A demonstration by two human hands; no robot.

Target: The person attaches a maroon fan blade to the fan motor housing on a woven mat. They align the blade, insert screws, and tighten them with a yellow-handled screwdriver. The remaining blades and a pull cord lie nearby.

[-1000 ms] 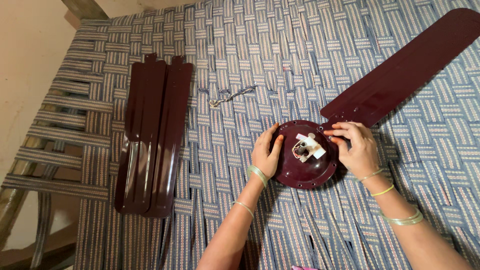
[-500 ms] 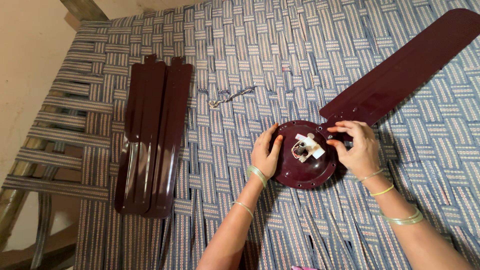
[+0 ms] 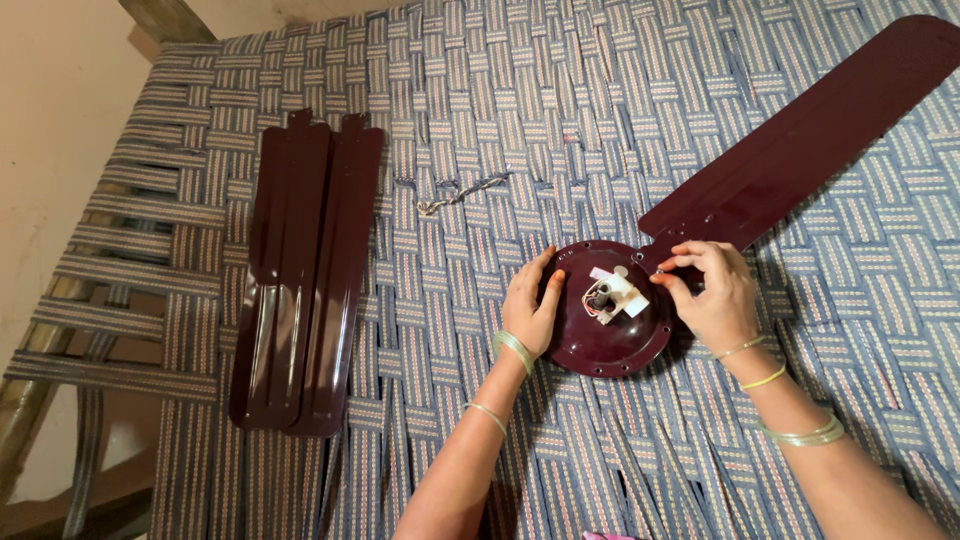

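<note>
Far left of frame: bare wall and the wooden frame of a woven cot, its blue striped webbing filling most of the view. Left of centre, two loose maroon fan blades lie stacked side by side on the webbing, long axes running near vertical in the frame, mounting tabs toward the top; neither is fitted to anything. Just right of them, upper centre, a short twisted wire lies alone. Centre: the left hand rests open, fingers curved and thumb spread, flat against the left rim of the round maroon fan motor housing, steadying it rather than gripping. The housing lies flat with its wiring side up, a white terminal block and small wires showing at its middle. Right of centre: the right hand has thumb and fingertips pinched together at the housing's upper right rim, where the attached blade meets it; whether they hold a screw cannot be told. That blade's long axis runs diagonally, tip toward the upper right corner. Judged: one blade of three mounted or being fastened, two left.
</note>
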